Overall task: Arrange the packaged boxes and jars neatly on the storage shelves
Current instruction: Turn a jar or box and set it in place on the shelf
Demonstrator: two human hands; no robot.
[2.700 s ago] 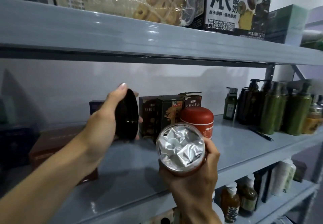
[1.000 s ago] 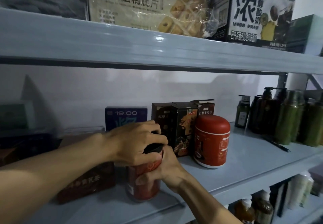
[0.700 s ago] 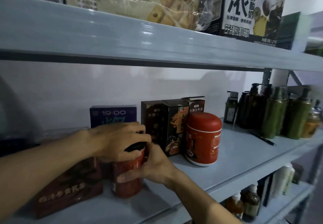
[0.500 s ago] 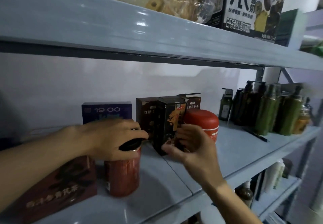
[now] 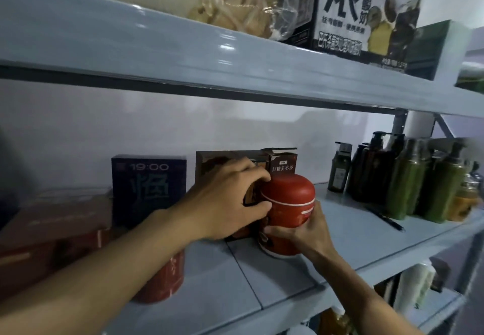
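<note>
Up on the grey shelf [image 5: 353, 238], the red jar [image 5: 288, 201] with its domed lid and thin white band stands upright against the brown boxes [image 5: 284, 167]. Right hand [image 5: 307, 234] wraps its lower half, left hand [image 5: 227, 201] has its fingers curled round the nearest box [image 5: 250, 195].

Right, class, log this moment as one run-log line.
right hand: grips red jar on shelf | left hand: grips dark box beside it | second jar: upright under left forearm
</note>
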